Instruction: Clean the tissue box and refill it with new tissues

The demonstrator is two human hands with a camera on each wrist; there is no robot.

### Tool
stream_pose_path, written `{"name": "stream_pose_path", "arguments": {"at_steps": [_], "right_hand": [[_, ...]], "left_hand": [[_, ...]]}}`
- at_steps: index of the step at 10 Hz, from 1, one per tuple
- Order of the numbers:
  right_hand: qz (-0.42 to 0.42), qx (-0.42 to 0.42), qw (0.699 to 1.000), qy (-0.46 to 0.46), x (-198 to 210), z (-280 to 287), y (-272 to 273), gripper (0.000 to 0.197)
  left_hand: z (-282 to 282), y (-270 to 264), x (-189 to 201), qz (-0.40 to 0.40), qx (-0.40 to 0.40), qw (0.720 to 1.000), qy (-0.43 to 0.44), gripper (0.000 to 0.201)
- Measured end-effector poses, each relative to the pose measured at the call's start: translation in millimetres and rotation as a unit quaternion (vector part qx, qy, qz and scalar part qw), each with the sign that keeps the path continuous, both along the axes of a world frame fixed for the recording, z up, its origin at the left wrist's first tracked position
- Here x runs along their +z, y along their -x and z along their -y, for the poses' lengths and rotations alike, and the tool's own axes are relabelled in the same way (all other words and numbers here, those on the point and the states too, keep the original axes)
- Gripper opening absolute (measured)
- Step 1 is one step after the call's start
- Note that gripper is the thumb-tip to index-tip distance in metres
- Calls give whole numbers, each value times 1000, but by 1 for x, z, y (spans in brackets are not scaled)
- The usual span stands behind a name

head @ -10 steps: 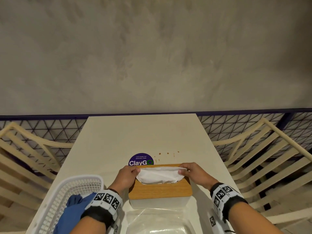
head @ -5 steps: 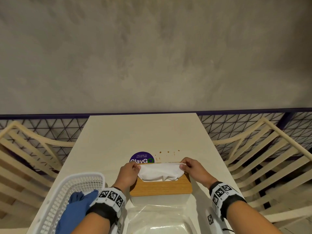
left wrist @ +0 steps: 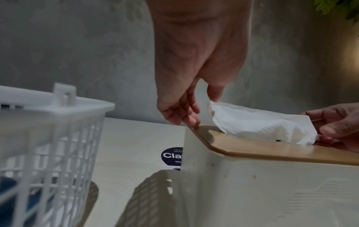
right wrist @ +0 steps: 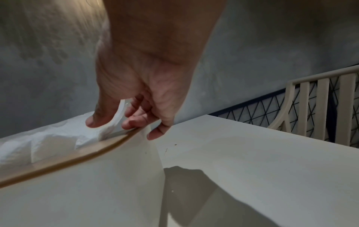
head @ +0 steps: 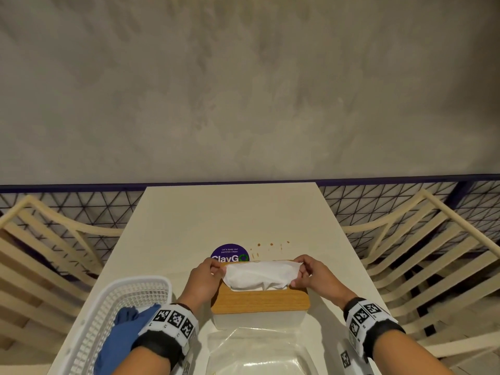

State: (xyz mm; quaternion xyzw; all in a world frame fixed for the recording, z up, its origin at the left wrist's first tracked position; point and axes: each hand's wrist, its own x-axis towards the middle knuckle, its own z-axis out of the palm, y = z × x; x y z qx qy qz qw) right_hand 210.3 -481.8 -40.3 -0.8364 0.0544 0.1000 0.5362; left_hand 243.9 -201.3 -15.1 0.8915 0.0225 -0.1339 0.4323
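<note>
Spanning tissue box lid crosswise, tissue between both hands.

Both arms reach forward, marker bands on wrists. Left hand and right hand each pinch with thumb and curled fingers, palms facing inward.
</note>
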Motion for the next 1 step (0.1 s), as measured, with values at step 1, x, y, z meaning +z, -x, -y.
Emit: {"name": "stream_pose_path", "arguments": {"at_steps": [1], "right_hand": [[-12,-19,1000,4,-3,8,11,51]], "left_hand": [[-7,9,1,33,1,999,-38,36]]}}
